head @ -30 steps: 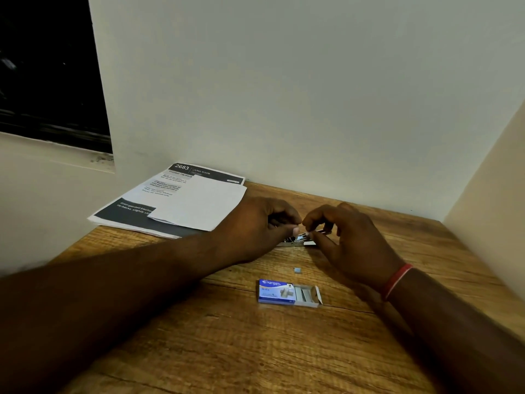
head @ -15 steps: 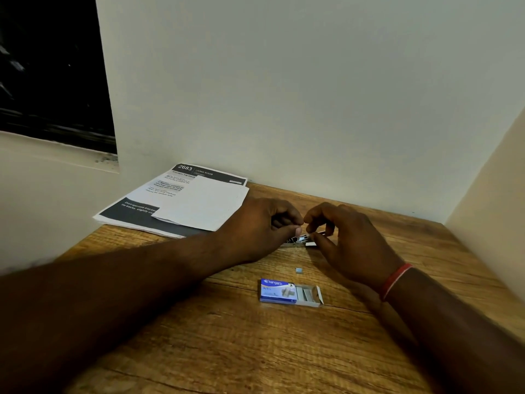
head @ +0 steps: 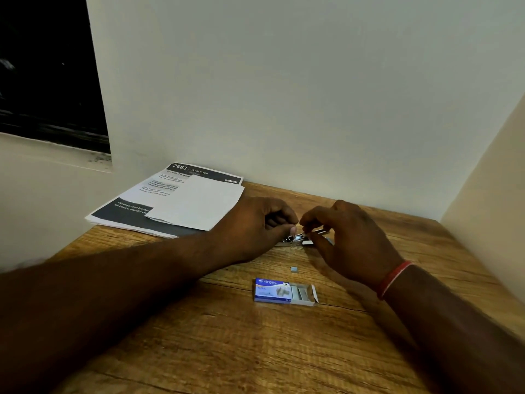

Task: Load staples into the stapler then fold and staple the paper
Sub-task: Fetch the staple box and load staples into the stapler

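"Kangaro" on blue staple box (head: pixel 272 290)

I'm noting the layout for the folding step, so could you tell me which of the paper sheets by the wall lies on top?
The plain white sheet lies on top. It is blank and smaller-looking, and it covers the right part of the printed sheet, which has dark bands and the number 2683.

A small metal stapler (head: pixel 301 238) lies on the wood, mostly hidden. Nearer, a blue staple box (head: pixel 285 291) lies flat, its tray slid out rightward, showing staple strips. One loose staple bit (head: pixel 294 269) sits between them. Printed paper (head: pixel 181 200) lies stacked far left.
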`<state>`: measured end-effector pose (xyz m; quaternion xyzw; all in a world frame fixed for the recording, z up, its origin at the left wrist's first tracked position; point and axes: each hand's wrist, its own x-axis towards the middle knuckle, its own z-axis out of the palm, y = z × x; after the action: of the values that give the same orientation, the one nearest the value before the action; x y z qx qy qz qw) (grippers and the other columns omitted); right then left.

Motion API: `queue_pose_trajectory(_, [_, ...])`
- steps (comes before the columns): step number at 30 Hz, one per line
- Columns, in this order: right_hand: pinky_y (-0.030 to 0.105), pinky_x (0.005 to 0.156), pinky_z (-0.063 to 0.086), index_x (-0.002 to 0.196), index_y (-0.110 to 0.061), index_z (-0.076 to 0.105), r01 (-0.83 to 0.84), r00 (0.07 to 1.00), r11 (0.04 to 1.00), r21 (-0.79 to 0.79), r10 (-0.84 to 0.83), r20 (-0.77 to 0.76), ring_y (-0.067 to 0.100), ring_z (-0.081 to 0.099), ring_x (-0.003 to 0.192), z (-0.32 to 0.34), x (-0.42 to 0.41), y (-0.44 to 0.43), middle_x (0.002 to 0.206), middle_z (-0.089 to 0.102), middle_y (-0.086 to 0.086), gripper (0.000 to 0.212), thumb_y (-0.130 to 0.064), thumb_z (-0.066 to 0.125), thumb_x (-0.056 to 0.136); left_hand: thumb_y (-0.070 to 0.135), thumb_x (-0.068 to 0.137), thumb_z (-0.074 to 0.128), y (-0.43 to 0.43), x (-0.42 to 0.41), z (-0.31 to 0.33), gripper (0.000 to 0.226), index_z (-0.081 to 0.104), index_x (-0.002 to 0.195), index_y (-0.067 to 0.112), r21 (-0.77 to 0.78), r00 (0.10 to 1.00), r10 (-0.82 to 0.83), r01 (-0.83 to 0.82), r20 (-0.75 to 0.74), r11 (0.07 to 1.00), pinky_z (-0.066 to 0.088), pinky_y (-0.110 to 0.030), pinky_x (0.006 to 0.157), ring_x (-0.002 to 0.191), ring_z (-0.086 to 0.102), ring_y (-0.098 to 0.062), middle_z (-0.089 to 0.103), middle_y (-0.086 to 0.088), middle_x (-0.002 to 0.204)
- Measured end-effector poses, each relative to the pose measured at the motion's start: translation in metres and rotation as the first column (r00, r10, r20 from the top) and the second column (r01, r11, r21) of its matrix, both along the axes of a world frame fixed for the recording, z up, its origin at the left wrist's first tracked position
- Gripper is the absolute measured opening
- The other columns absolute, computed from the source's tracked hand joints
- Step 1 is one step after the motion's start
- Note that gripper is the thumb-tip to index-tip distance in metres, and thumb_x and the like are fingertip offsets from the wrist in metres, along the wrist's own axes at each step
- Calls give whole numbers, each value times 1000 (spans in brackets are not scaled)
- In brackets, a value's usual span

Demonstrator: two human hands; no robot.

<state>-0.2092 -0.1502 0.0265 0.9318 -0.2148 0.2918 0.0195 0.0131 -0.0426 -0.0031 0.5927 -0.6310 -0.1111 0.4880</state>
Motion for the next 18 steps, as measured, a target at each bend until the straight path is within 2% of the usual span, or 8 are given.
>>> queue_pose_trajectory(3, [37,81,51,117,-38,81,23,1000,999,27,-23,-2,18,62,94,1,-2,-3,100,69,-5,23,-32,87,95,22,97,90,1,0,1,10,86,107,22,2,1000,3,-3,-4,1000,57,-9,78,92,78,1,83,14,95])
queue_pose_trajectory(6, [45,89,56,108,-34,85,-35,999,999,42,35,-5,16,63,102,0,-4,-5,115,81,-11,16,-27,89,93,20,98,90,1,-2,2,11,86,108,23,-2,1000,-3,3,-6,1000,57,-10,80,95,78,-1,84,12,97])
queue_pose_trajectory(10, [46,98,53,109,-41,87,-51,997,992,113,57,-49,18,60,117,-1,-2,-7,135,77,-12,18,-30,87,95,23,95,92,0,-2,3,16,86,109,24,5,1000,-3,3,-3,1000,59,-11,81,98,79,-3,84,9,101])
queue_pose_trajectory(14, [40,96,45,116,-46,85,-45,997,986,160,54,-57,18,55,124,-3,0,-6,141,72,-14,25,-31,85,96,22,93,94,-3,-3,2,17,85,108,22,10,1000,8,-8,-7,1000,57,-9,78,97,78,-3,84,10,99])
queue_pose_trajectory(18, [41,101,38,119,-50,83,-47,997,985,165,56,-51,19,54,127,-3,0,-5,144,72,-14,28,-35,83,95,24,92,95,-5,-2,1,16,86,105,25,5,999,32,-32,3,999,56,-8,75,95,78,0,84,12,96])
